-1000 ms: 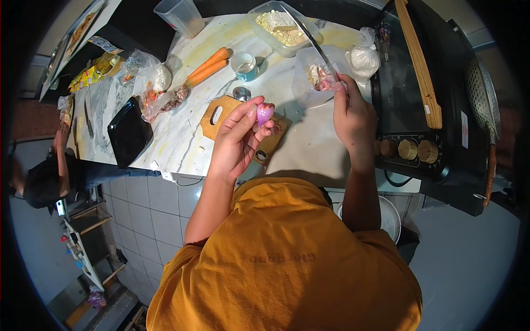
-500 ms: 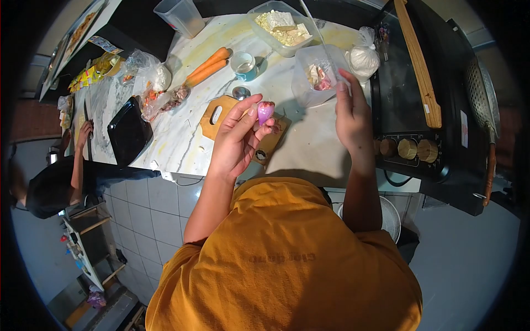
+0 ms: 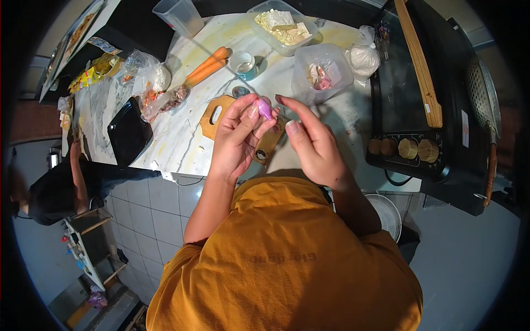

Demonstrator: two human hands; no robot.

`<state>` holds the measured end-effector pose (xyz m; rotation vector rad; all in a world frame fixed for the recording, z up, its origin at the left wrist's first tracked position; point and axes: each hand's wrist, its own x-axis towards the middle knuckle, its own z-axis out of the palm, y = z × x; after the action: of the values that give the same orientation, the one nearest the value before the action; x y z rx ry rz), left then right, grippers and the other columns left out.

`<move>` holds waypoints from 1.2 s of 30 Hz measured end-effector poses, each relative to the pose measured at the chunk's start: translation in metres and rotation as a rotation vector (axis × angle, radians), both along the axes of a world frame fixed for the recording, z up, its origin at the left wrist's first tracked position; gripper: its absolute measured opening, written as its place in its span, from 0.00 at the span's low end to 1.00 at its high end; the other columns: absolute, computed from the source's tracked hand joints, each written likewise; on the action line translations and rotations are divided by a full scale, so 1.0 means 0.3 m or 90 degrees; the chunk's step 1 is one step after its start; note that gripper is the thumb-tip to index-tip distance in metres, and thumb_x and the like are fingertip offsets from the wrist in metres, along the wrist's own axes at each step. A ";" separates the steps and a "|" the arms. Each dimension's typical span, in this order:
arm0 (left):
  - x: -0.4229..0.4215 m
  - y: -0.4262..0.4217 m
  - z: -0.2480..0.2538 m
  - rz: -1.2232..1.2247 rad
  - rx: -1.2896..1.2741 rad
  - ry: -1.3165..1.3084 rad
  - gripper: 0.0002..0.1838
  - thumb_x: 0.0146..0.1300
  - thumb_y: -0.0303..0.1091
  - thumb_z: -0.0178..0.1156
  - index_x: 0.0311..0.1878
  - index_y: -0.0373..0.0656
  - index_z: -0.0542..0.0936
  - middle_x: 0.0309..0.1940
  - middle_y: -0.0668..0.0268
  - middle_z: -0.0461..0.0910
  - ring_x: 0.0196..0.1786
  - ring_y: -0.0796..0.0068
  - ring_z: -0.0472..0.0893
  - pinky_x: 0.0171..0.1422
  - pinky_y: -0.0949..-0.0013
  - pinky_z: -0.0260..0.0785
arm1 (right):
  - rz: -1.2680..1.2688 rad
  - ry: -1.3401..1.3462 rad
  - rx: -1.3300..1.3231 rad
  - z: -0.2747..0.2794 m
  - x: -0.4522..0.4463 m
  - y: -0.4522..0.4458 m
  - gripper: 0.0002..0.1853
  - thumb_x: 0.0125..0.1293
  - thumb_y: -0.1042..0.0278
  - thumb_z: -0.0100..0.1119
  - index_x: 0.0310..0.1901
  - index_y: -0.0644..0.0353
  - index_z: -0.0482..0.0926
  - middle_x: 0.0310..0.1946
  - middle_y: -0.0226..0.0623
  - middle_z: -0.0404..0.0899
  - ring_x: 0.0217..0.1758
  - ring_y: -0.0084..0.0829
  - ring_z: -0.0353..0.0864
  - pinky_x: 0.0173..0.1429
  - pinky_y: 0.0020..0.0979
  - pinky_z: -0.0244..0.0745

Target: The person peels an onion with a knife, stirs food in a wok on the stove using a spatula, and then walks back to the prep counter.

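Note:
A small purple shallot (image 3: 265,108) is pinched between the thumb and fingers of my left hand (image 3: 236,129). My right hand (image 3: 316,144) is close on its right side, thumb and forefinger apart and pointing at the shallot. A thin knife blade (image 3: 247,86) slants up and left behind the shallot; its handle is hidden, apparently in my right hand. Under my hands lies a wooden cutting board (image 3: 210,128), partly covered. Behind my right hand, a clear plastic tub (image 3: 302,85) holds pale and pinkish pieces.
Carrots (image 3: 208,67), a small blue-based cup (image 3: 243,65) and a tub of tofu (image 3: 265,39) stand farther back. A black tray (image 3: 130,132) and plastic bags (image 3: 152,77) are left. A stove (image 3: 397,94) flanks me on the right. Another person (image 3: 55,190) stands far left.
My right hand has come from beside the clear tub down and left to the shallot, and the blade has swung left with it. The shallot has turned in my left hand.

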<state>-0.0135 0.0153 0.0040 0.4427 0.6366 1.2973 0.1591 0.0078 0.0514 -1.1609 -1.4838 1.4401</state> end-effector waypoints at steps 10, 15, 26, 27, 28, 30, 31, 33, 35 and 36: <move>-0.010 -0.009 -0.014 0.000 0.030 -0.036 0.15 0.68 0.26 0.54 0.57 0.40 0.73 0.51 0.63 0.78 0.50 0.74 0.80 0.55 0.73 0.75 | 0.010 -0.111 0.145 -0.004 -0.020 -0.003 0.23 0.68 0.65 0.52 0.63 0.59 0.68 0.22 0.49 0.76 0.23 0.38 0.81 0.29 0.32 0.71; -0.016 -0.009 -0.026 -0.015 0.048 -0.047 0.15 0.67 0.26 0.54 0.56 0.39 0.73 0.50 0.63 0.78 0.49 0.75 0.80 0.55 0.73 0.75 | -0.007 -0.111 0.163 -0.007 -0.027 -0.002 0.21 0.67 0.67 0.52 0.62 0.58 0.70 0.26 0.50 0.79 0.26 0.40 0.82 0.31 0.31 0.73; -0.012 -0.014 -0.021 -0.015 0.045 -0.056 0.13 0.67 0.24 0.54 0.54 0.40 0.73 0.50 0.61 0.79 0.49 0.74 0.80 0.55 0.74 0.75 | -0.016 -0.105 0.141 0.005 -0.025 -0.004 0.21 0.67 0.68 0.53 0.61 0.56 0.71 0.29 0.47 0.81 0.28 0.36 0.84 0.33 0.30 0.74; -0.006 -0.013 -0.013 0.004 0.046 -0.050 0.13 0.67 0.24 0.54 0.55 0.40 0.73 0.50 0.61 0.79 0.49 0.73 0.80 0.55 0.73 0.75 | -0.008 -0.102 0.120 0.013 -0.022 -0.010 0.21 0.67 0.68 0.53 0.62 0.56 0.70 0.28 0.46 0.81 0.28 0.35 0.84 0.33 0.29 0.74; -0.004 -0.013 -0.009 0.023 0.048 -0.043 0.14 0.67 0.24 0.54 0.55 0.40 0.73 0.50 0.60 0.78 0.49 0.72 0.80 0.55 0.72 0.75 | 0.000 -0.100 0.098 0.018 -0.020 -0.014 0.21 0.67 0.69 0.53 0.62 0.56 0.70 0.27 0.46 0.81 0.28 0.35 0.84 0.33 0.29 0.74; -0.008 -0.013 -0.022 0.035 0.053 -0.025 0.14 0.67 0.24 0.54 0.55 0.40 0.73 0.50 0.60 0.79 0.49 0.71 0.80 0.55 0.71 0.76 | 0.012 -0.115 0.110 0.019 -0.019 -0.015 0.21 0.67 0.69 0.52 0.62 0.56 0.69 0.26 0.45 0.80 0.26 0.35 0.83 0.33 0.28 0.73; -0.008 -0.012 -0.022 0.045 0.059 -0.006 0.14 0.67 0.24 0.54 0.56 0.39 0.73 0.50 0.59 0.79 0.49 0.69 0.81 0.54 0.70 0.76 | 0.022 -0.130 0.122 0.019 -0.018 -0.016 0.21 0.68 0.69 0.52 0.63 0.56 0.69 0.25 0.44 0.80 0.25 0.35 0.82 0.33 0.28 0.73; 0.000 -0.013 -0.001 0.049 0.067 -0.004 0.14 0.67 0.24 0.54 0.56 0.39 0.73 0.50 0.59 0.79 0.50 0.67 0.81 0.54 0.69 0.76 | 0.009 -0.099 0.132 0.014 -0.022 -0.013 0.22 0.67 0.69 0.52 0.63 0.57 0.69 0.25 0.44 0.79 0.25 0.33 0.80 0.34 0.27 0.72; -0.002 -0.015 0.000 0.054 0.074 0.000 0.14 0.67 0.23 0.54 0.56 0.39 0.73 0.50 0.58 0.78 0.50 0.65 0.81 0.54 0.68 0.77 | -0.003 -0.067 0.143 -0.005 -0.024 -0.007 0.22 0.67 0.70 0.52 0.63 0.57 0.69 0.25 0.43 0.79 0.24 0.32 0.79 0.34 0.26 0.72; -0.010 -0.016 -0.014 0.045 0.080 0.011 0.15 0.67 0.23 0.54 0.56 0.38 0.73 0.50 0.57 0.78 0.51 0.64 0.80 0.54 0.67 0.77 | -0.023 -0.040 0.159 -0.024 -0.024 -0.003 0.22 0.67 0.70 0.52 0.63 0.57 0.69 0.27 0.43 0.80 0.25 0.30 0.79 0.35 0.25 0.73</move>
<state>-0.0166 0.0105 -0.0003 0.5389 0.5921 1.4066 0.1518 0.0070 0.0442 -1.0800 -1.6250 1.1651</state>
